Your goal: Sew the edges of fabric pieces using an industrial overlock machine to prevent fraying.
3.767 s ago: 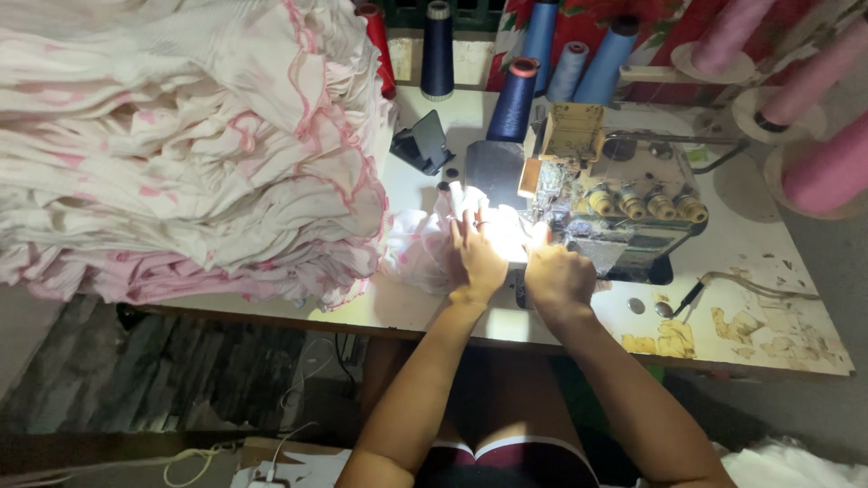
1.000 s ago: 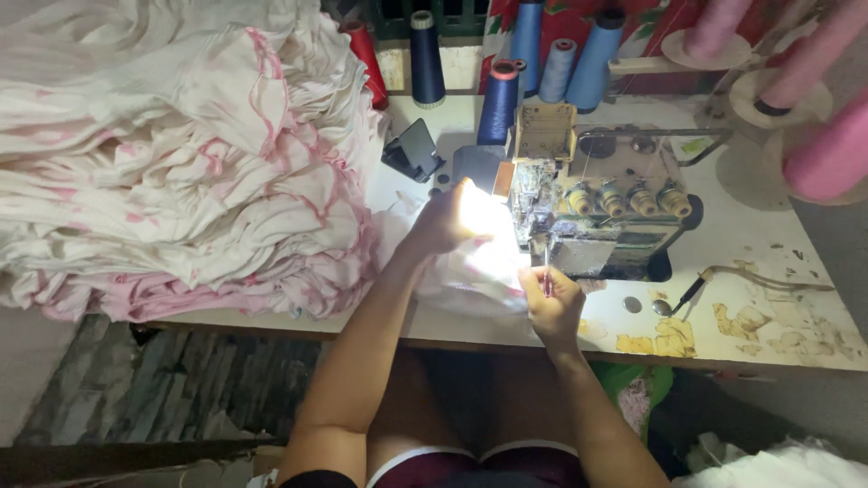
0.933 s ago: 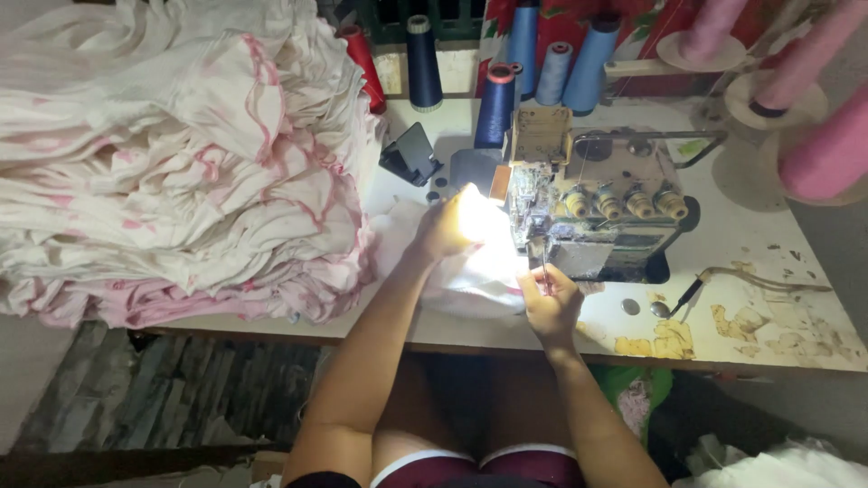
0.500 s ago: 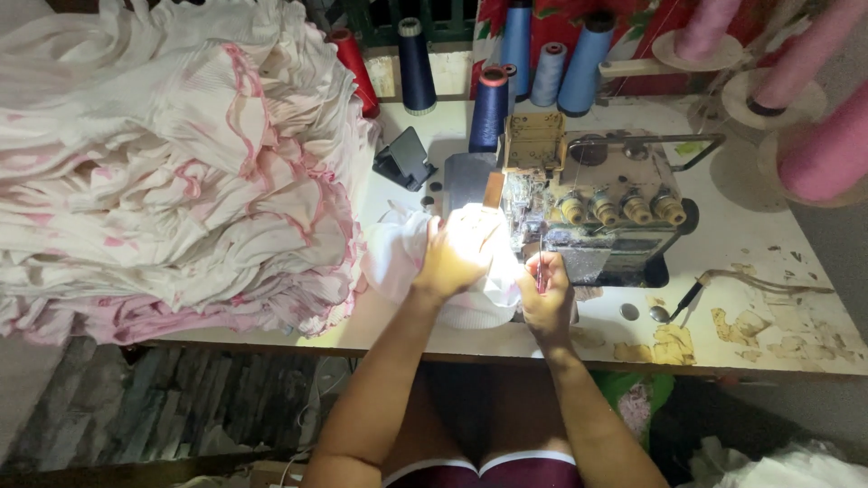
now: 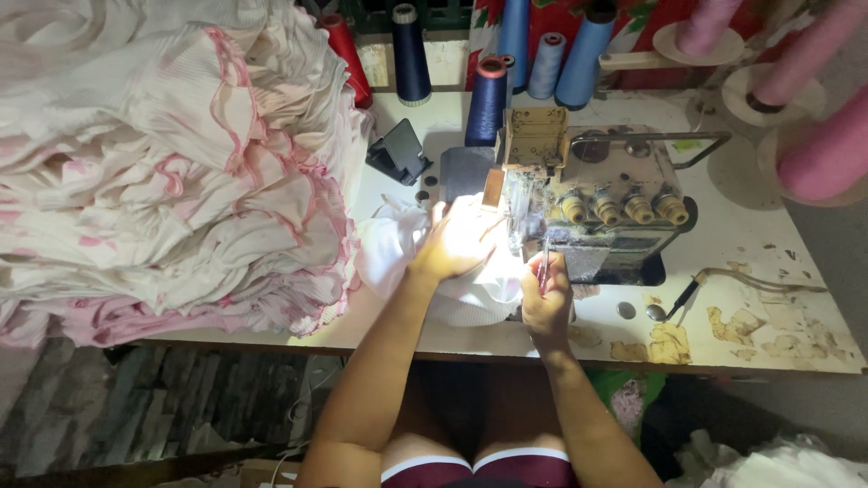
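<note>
Cloth [image 5: 470, 298] white, crumpled, brightly lit.

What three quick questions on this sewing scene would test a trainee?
1. True or false: the left hand rests on the white cloth beside the sewing machine.
2. Which side of the table holds the heap of garments: the person's left or right?
3. What does the right hand hold: A) a thread cone, B) a thin tool, C) nothing?

Key: 1 true; 2 left; 3 B, a thin tool, too small to identify, pointing up at the machine's front.
</note>
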